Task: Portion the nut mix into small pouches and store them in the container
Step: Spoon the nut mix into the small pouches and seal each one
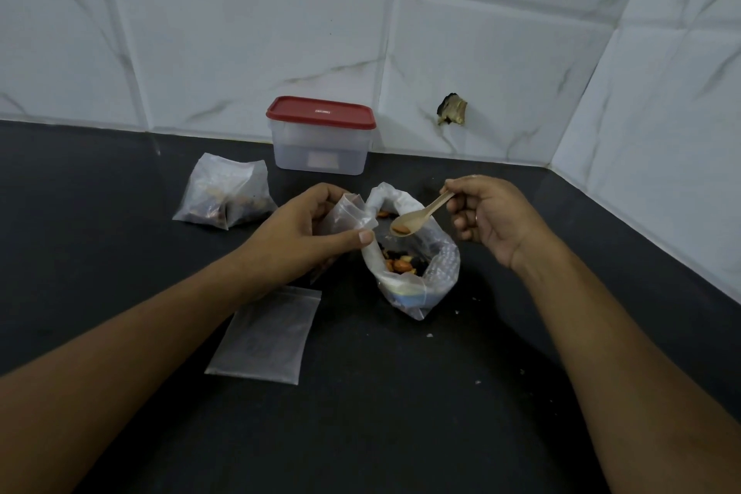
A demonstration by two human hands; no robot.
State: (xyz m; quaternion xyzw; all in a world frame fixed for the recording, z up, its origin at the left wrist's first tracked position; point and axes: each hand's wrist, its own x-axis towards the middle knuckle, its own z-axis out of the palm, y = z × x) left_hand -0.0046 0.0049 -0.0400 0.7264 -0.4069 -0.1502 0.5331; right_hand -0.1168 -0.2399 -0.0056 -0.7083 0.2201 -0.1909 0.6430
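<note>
A large clear bag of nut mix (pixel 417 273) stands open on the black counter. My left hand (pixel 308 233) grips a small clear pouch (pixel 347 215) with its mouth held open, just left of the bag. My right hand (pixel 487 213) pinches the handle of a small wooden spoon (pixel 417 219), whose bowl carries a few nuts above the bag, close to the pouch mouth. Two filled pouches (pixel 226 198) lie at the back left. The clear container with a red lid (pixel 320 134) stands shut against the wall.
An empty flat pouch (pixel 266 337) lies on the counter (pixel 401 413) under my left forearm. Small crumbs dot the counter to the right of the bag. White tiled walls close the back and right side, meeting in a corner.
</note>
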